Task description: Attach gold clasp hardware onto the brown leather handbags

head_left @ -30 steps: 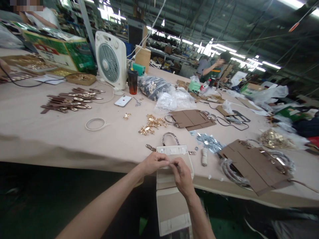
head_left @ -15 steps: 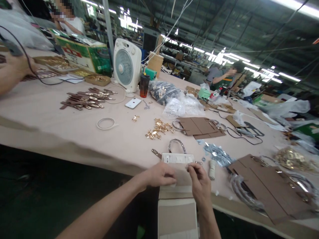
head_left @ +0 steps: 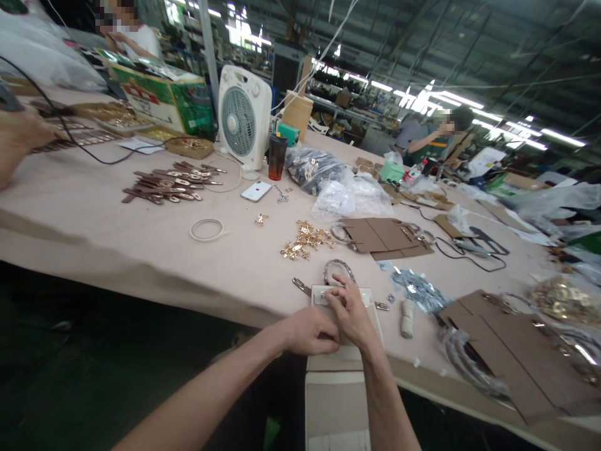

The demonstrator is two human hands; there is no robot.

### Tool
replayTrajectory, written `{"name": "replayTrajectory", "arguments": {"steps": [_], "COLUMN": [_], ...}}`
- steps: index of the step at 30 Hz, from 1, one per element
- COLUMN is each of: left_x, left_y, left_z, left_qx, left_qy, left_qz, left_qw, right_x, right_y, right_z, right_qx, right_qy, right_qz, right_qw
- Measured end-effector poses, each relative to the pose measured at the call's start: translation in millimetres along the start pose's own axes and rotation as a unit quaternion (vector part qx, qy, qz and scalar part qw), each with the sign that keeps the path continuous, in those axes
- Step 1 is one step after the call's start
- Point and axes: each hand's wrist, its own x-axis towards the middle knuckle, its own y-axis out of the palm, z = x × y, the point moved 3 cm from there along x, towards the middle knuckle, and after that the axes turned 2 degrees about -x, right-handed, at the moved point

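Note:
At the table's edge a pale, unfolded handbag (head_left: 335, 401) hangs down toward my lap, its upper end on the table. My left hand (head_left: 312, 332) lies on the bag with its fingers curled closed; what they hold, if anything, is hidden. Fingers apart, my right hand (head_left: 348, 307) reaches over the bag's top strip (head_left: 319, 294), its fingertips at that strip. Behind it stands a wrapped loop handle (head_left: 331, 266). A brown strap with a metal fitting (head_left: 301, 285) sticks out at the left, and another metal fitting (head_left: 382, 306) at the right.
Gold hardware (head_left: 307, 240) and grey metal plates (head_left: 420, 289) lie in piles beyond the bag. Brown bag panels (head_left: 521, 357) and a small pale roll (head_left: 407, 319) are on the right. Farther off stand a fan (head_left: 244, 119) and a cup (head_left: 277, 156). Another person's hand (head_left: 23, 134) is at far left.
My right hand has moved up and forward from the bag's right side to its top strip, and its pinched fingers have spread. My left hand stays closed on the bag. The view has shifted slightly.

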Motion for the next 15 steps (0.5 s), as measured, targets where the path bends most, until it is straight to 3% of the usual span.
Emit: {"name": "replayTrajectory", "arguments": {"steps": [15], "left_x": [-2.4], "left_y": [3.3], "left_z": [-0.2], "left_qx": [0.002], "left_qy": [-0.005], "left_qz": [-0.03], "left_qw": [1.0], "right_x": [2.4], "right_y": [10.1], "right_z": [-9.4], "right_qx": [-0.07], "right_qy": [-0.039], "right_qz": [-0.018], "right_qw": [0.997]}}
